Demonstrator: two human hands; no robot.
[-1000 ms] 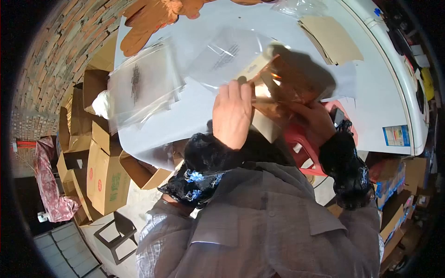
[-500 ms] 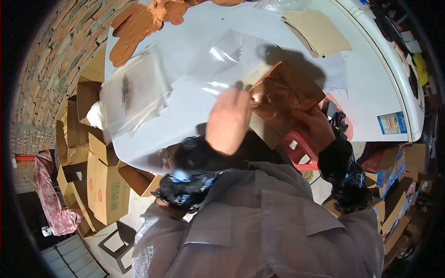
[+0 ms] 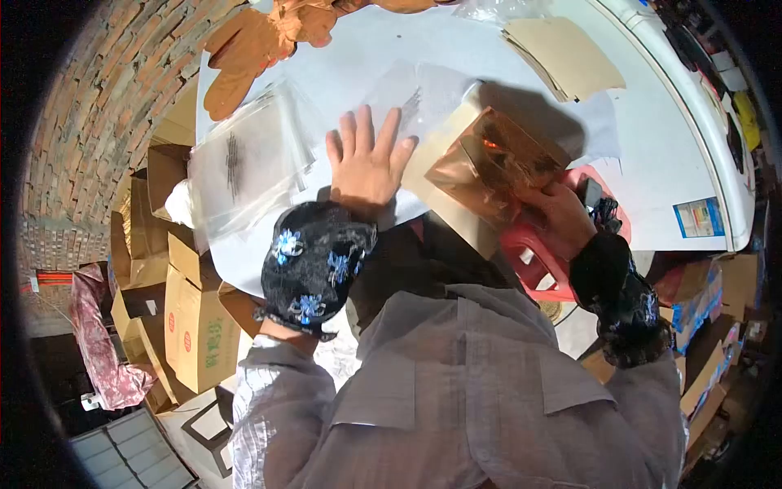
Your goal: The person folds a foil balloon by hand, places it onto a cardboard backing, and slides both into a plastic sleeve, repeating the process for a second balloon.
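My left hand lies palm down with fingers spread on the white table, at the near edge of a clear plastic bag. Nothing is gripped in it. My right hand pinches the near right corner of a glossy copper-brown folded piece, whose exact kind I cannot make out. Under that piece, a beige card shows along its left side. Left of my left hand rests a stack of clear plastic bags with dark printed lines.
Copper-brown glove-shaped pieces lie at the far left. Beige cards are stacked at the far right. A red plastic basket stands under my right hand. Cardboard boxes sit left of the table, beside a brick wall.
My left hand has moved left, away from the brown piece, and now lies flat with fingers spread. My right hand keeps its hold on the brown piece, whose left side looks flatter.
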